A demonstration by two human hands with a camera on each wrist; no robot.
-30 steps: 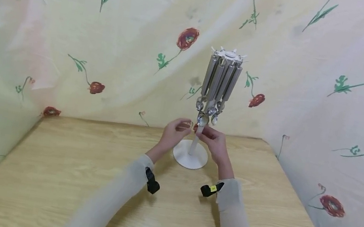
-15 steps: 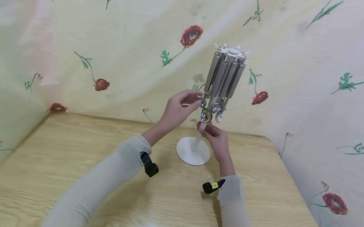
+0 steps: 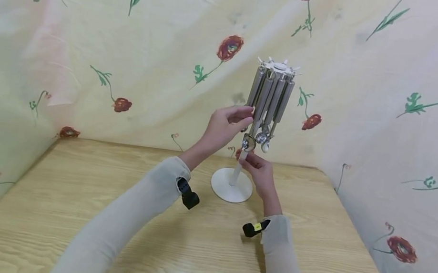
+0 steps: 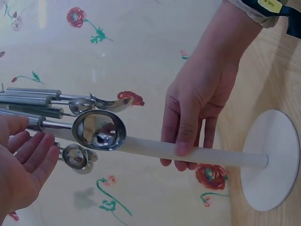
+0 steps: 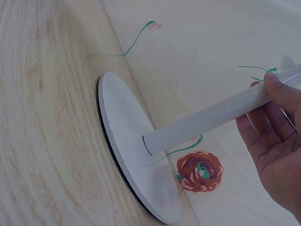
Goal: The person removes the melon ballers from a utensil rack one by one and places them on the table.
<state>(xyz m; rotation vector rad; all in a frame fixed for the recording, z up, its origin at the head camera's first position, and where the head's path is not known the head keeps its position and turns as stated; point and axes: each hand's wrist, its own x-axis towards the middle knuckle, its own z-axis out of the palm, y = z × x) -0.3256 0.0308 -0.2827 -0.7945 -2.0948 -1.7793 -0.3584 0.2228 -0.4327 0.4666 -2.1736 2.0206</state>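
Note:
A white stand with a round base holds several shiny metal scoops, heads down, under its spoked top. Their thick cylindrical handles hang round the pole. My right hand grips the white pole between thumb and fingers, just below the scoop heads. Higher up, my left hand reaches in from the left with relaxed, spread fingers. In the left wrist view its fingertips are at the handle of the nearest scoop and appear to touch it. Another scoop head lies just beyond them.
The stand is near the back of a wooden table. Behind and at both sides hangs pale cloth printed with red flowers. A black wrist camera is on the left sleeve, and another on the right.
My left hand has risen from beside the pole to the scoop heads, then to the lower handles, moving slightly right. My right hand has stayed on the pole.

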